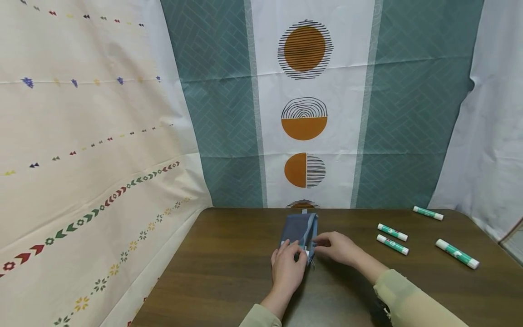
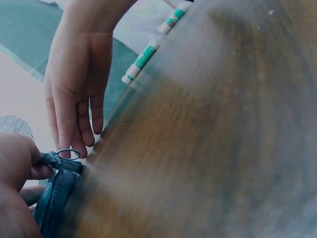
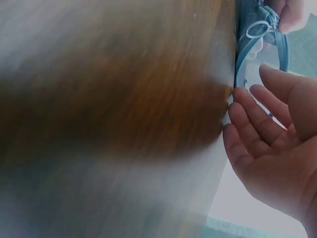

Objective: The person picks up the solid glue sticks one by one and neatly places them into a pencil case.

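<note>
A dark blue zip pouch lies on the wooden table, its zip undone along the right side. My left hand pinches the near end of the pouch between thumb and finger, beside the zip's ring pull. Just right of the opening is my right hand, its fingers loosely bent and holding nothing. In the right wrist view those fingertips reach the pouch's edge; whether they press on it is hard to tell. Something pale shows inside the opening, only partly visible.
Several white-and-green tubes, like glue sticks, lie on the right of the table: one large tube nearer the right edge, a pair side by side, another at the back. Patterned cloth hangs behind and left.
</note>
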A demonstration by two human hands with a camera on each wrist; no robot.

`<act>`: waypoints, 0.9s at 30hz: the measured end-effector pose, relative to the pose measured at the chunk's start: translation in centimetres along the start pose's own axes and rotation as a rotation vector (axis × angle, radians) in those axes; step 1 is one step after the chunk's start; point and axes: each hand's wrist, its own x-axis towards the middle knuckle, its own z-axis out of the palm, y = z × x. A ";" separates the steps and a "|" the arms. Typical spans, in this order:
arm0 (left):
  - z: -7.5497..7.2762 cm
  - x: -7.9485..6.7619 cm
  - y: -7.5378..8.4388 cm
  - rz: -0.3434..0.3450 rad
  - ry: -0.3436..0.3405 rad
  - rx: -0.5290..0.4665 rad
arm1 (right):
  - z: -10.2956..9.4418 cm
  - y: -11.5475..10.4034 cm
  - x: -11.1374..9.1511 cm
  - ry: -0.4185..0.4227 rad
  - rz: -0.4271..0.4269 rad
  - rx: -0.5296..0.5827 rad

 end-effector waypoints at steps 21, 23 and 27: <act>0.2 -0.2 0.0 0.006 0.027 -0.001 | -3.7 2.1 -5.0 0.192 -0.033 -0.199; 0.2 -0.2 0.0 0.007 0.027 0.000 | -4.0 2.3 -5.4 0.211 -0.042 -0.206; 0.2 -0.2 0.0 0.008 0.030 0.000 | -4.7 2.8 -6.0 0.229 -0.034 -0.219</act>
